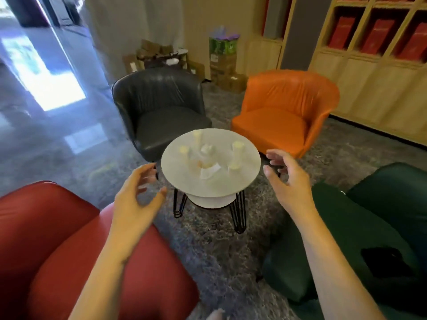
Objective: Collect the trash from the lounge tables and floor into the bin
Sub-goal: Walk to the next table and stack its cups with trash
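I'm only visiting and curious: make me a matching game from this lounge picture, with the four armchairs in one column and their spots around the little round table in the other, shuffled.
Column one:
1. orange armchair
2. grey armchair
3. red armchair
4. green armchair

Column two:
A. near side of the round table, left
B. far side, right
C. near side, right
D. far side, left

Pairs: 1-B, 2-D, 3-A, 4-C.

Round white table [247, 172] with blurred cups [238, 148], paper [209, 173].
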Available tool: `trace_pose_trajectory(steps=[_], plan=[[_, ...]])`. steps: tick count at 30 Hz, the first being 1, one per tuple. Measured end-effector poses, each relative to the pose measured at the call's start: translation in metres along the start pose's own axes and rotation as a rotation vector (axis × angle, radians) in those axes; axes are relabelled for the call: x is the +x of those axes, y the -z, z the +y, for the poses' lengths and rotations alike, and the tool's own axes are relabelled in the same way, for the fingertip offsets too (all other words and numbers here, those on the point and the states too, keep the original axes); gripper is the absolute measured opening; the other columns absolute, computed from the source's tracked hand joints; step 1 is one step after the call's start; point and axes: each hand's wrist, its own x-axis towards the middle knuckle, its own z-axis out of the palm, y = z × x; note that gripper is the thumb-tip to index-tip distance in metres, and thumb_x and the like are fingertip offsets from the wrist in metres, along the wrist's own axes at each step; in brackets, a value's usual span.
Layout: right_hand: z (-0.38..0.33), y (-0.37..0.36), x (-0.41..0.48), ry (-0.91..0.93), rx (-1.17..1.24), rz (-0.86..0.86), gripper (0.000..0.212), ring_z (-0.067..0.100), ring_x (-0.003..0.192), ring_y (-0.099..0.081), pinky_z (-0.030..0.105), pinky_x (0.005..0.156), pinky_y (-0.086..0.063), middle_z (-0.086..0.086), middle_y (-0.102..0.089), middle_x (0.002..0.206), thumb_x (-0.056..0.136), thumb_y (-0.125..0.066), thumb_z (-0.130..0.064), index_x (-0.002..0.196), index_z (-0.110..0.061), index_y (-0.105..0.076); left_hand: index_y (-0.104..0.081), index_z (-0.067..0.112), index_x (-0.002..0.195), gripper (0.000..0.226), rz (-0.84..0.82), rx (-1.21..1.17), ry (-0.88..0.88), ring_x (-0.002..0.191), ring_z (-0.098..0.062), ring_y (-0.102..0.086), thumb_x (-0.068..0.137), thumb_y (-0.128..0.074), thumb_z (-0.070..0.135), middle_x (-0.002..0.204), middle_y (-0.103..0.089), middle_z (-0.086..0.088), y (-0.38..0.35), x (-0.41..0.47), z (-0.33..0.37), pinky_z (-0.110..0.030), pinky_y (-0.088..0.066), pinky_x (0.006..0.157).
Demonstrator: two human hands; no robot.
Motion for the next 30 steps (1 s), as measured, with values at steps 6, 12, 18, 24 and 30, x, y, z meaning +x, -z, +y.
trace_pose_trajectory(steps=[6,12,18,24,30], plan=[[0.053,-0.034,0.096,0.016,-0.027,-0.097,0.031,0.003,0.102,-0.051,0.020,0.085,-0.040,-0.010,-0.057,0.113,0.088,-0.060,-0.022,0.118,-0.020,-0.055,-0.052,0.023,0.120,0.046,0.037,0.004,0.034,0.100,-0.016,-0.060,0.081,-0.068,0.006,0.110,-0.060,0.001,-0.057,0.087,-0.035,-0.033,-0.047,0.090],[0.091,-0.077,0.185,0.002,-0.054,-0.175,0.031,0.007,0.103,-0.052,0.028,0.088,-0.043,-0.011,-0.056,0.113,0.087,-0.060,-0.025,0.118,-0.022,-0.054,-0.053,0.022,0.122,0.045,0.011,-0.004,0.088,0.100,-0.009,-0.058,0.081,-0.069,0.011,0.112,-0.060,0.004,-0.108,0.173,-0.071,-0.009,-0.042,0.085],[0.126,-0.121,0.252,-0.002,-0.048,-0.287,0.041,0.001,0.105,-0.051,0.018,0.086,-0.039,-0.016,-0.054,0.115,0.082,-0.054,-0.040,0.121,-0.026,-0.050,-0.052,0.018,0.125,0.047,0.005,0.000,0.137,0.104,-0.012,-0.057,0.082,-0.069,0.015,0.118,-0.060,0.003,-0.141,0.237,-0.099,-0.015,-0.044,0.087],[0.186,-0.183,0.304,-0.091,0.003,-0.373,0.041,0.006,0.105,-0.052,0.010,0.083,-0.038,-0.013,-0.055,0.114,0.082,-0.061,-0.034,0.120,-0.027,-0.049,-0.054,0.014,0.124,0.046,-0.040,0.013,0.196,0.106,-0.013,-0.058,0.081,-0.070,0.011,0.117,-0.061,0.001,-0.184,0.289,-0.148,-0.027,-0.048,0.092],[0.264,-0.259,0.325,-0.194,0.046,-0.542,0.044,0.009,0.106,-0.052,0.012,0.086,-0.039,-0.011,-0.055,0.114,0.080,-0.069,-0.019,0.118,-0.029,-0.048,-0.054,0.015,0.123,0.051,-0.124,-0.027,0.361,0.106,-0.009,-0.058,0.075,-0.070,0.017,0.119,-0.060,0.003,-0.248,0.307,-0.229,-0.035,-0.049,0.092]])
